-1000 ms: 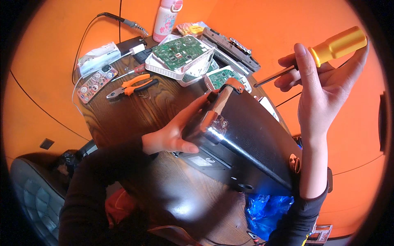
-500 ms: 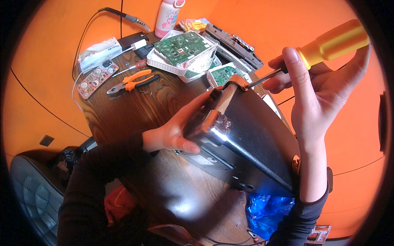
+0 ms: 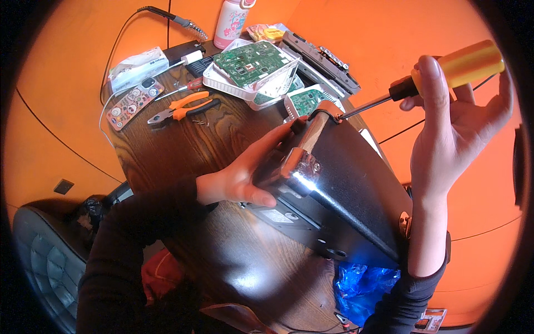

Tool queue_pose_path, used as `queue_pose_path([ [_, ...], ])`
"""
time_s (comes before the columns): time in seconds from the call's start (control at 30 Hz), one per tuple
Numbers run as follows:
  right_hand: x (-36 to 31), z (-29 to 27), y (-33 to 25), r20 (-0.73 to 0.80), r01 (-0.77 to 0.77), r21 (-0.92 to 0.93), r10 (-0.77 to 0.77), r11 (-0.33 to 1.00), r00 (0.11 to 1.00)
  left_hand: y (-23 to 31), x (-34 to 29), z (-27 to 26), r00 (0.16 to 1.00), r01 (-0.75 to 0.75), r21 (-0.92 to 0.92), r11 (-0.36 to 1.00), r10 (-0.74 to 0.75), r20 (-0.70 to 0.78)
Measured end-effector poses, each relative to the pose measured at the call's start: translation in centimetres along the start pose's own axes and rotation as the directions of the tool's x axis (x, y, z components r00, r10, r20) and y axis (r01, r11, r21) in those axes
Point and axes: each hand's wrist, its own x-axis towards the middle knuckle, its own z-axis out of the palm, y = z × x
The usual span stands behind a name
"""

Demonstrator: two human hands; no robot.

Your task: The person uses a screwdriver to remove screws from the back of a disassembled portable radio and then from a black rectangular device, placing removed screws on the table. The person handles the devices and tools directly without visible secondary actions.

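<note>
A black box-shaped case [image 3: 356, 172] with shiny metal corners stands tilted on the table. A wooden handle strip [image 3: 313, 133] runs along its upper end, with a copper-coloured bracket [image 3: 328, 109] at the far end. My left hand [image 3: 245, 178] grips the case beside this handle, thumb on the near face and fingers reaching over the far side. My right hand [image 3: 450, 122] holds a screwdriver [image 3: 464, 64] with a yellow handle and black collar between thumb and fingers. The screwdriver's tip meets the bracket, where a screw seems to sit.
Beyond the case lie orange-handled pliers [image 3: 181, 108], a phone [image 3: 133, 104], a red-handled screwdriver [image 3: 192, 84] and white housings with green circuit boards [image 3: 253, 62]. A pink-and-white bottle [image 3: 229, 25] stands at the back. Blue plastic [image 3: 364, 286] lies near the case's lower end.
My right hand has shifted right and its thumb now lies further up the screwdriver's handle, showing the black collar. The screwdriver's tip stays at the bracket. My left hand keeps its hold.
</note>
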Motion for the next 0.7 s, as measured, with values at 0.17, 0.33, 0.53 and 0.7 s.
queue_pose_path([
  [0.17,0.0,0.1,0.8,-0.009,-0.024,-0.064,0.024,0.998,1.0,0.2,0.1,0.2,1.0,0.011,0.02,1.0,-0.011,-0.018],
  [0.33,1.4,1.4,0.0,0.03,0.039,-0.009,-0.039,0.999,0.999,0.3,0.3,0.2,0.999,0.042,-0.038,0.998,-0.043,-0.01],
  [0.53,1.4,3.1,-1.9,0.052,-0.217,0.238,0.21,0.947,0.976,0.3,0.4,-0.2,0.998,-0.042,0.091,0.995,0.037,0.057],
  [0.7,0.8,0.8,2.1,0.207,-0.131,0.467,0.036,0.875,0.978,0.3,0.2,0.0,1.0,0.01,0.024,1.0,-0.01,0.004],
])
